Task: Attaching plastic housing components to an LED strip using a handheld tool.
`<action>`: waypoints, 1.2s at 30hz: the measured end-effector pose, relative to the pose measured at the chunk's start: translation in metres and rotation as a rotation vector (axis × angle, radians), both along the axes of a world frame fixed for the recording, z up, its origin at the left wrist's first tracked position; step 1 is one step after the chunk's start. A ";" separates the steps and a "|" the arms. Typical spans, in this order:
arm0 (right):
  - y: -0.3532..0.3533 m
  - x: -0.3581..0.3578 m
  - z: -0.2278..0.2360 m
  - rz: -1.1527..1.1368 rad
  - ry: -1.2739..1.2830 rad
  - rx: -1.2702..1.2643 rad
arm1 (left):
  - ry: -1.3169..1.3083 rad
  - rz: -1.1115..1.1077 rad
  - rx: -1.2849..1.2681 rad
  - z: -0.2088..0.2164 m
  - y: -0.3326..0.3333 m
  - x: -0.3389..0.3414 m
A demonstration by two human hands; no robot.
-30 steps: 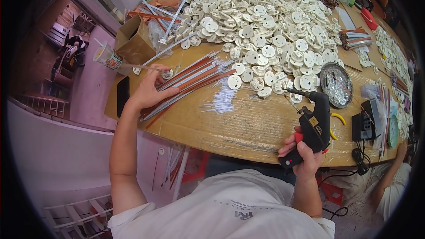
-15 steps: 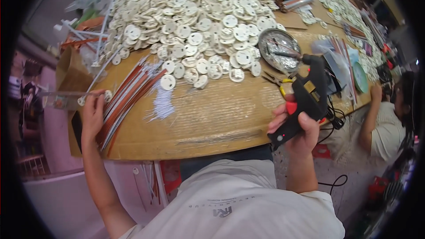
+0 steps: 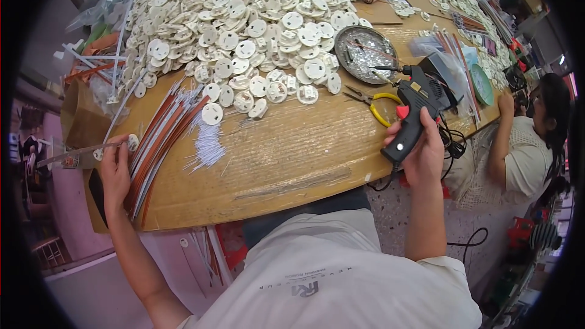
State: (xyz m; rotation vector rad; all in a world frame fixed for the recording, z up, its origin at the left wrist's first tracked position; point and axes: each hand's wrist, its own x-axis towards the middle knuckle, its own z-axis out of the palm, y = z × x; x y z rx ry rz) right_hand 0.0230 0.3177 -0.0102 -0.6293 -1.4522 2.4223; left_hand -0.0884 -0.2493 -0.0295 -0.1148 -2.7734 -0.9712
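Observation:
My left hand (image 3: 116, 173), at the table's left edge, pinches a thin flat strip (image 3: 82, 155). A small white disc (image 3: 133, 142) is at its fingertips; whether it is fixed to the strip I cannot make out. My right hand (image 3: 423, 149) is wrapped around the grip of a black glue gun (image 3: 420, 90) with a red trigger. The gun's nozzle points left, at the near rim of a round metal dish (image 3: 390, 39) with clear shiny material inside. Yellow-handled pliers (image 3: 381, 105) lie just left of the gun.
A large heap of white discs (image 3: 244, 30) covers the far table. Brown and grey strips (image 3: 164, 140) and thin white sticks (image 3: 207, 145) lie by my left hand. A black cable (image 3: 454, 146) coils beside the gun. Another person (image 3: 518, 146) sits at the right.
My right hand has turned the glue gun, so its nozzle now points left by the dish and the pliers show more fully. My left hand keeps its pinch. The whole view has shifted slightly.

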 end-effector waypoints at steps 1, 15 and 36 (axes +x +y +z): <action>-0.003 -0.001 0.001 0.045 0.031 -0.089 | -0.013 -0.002 0.041 0.000 0.003 -0.001; 0.014 0.008 0.006 0.133 -0.452 0.794 | -0.003 0.078 0.073 0.009 0.016 0.004; -0.190 -0.128 0.029 0.721 0.558 1.690 | 0.044 0.092 0.149 -0.004 0.006 -0.003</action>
